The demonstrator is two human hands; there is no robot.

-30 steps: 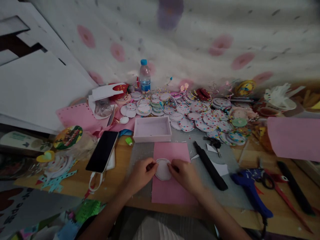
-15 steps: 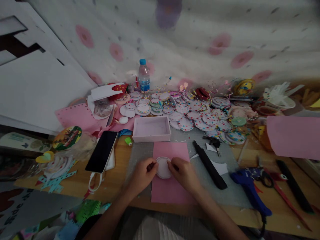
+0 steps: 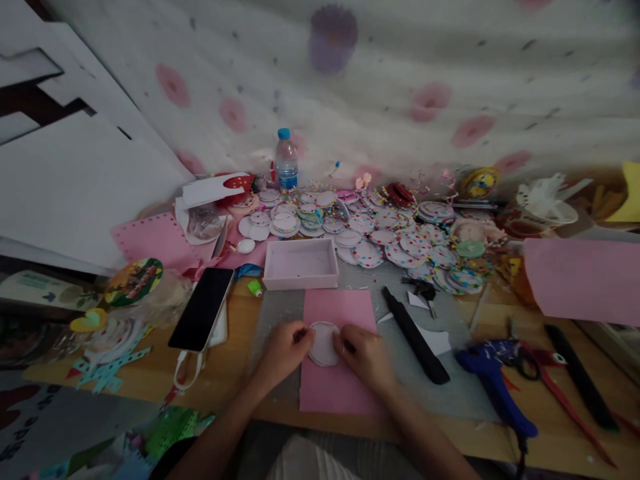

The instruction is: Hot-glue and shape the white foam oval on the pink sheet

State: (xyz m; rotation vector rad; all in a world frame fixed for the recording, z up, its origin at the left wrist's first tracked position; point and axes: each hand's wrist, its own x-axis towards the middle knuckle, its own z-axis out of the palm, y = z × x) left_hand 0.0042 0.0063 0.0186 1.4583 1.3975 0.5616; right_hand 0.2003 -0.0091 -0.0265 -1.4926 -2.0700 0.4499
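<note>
A round white paper disc (image 3: 324,345) is held between my two hands, over a pink sheet of paper (image 3: 337,390). My left hand (image 3: 289,345) pinches the disc's left edge between thumb and fingers. On the opposite edge, my right hand (image 3: 361,350) grips it the same way, fingers curled in. Whether the disc is one layer or several I cannot tell. Just beyond the sheet stands an open white box (image 3: 301,265). A grey cutting mat (image 3: 285,307) lies under the sheet.
Many white discs with coloured dots (image 3: 367,253) are heaped at the back, near a water bottle (image 3: 287,160). At left lies a phone (image 3: 203,310). To the right are a black folded umbrella-like object (image 3: 416,337), keys (image 3: 425,291), a blue glue gun (image 3: 500,387) and scissors (image 3: 527,365).
The whole view has shifted slightly, with the table now a little lower in the picture. Both hands keep hold of the disc's edges, and the disc looks slightly turned.
</note>
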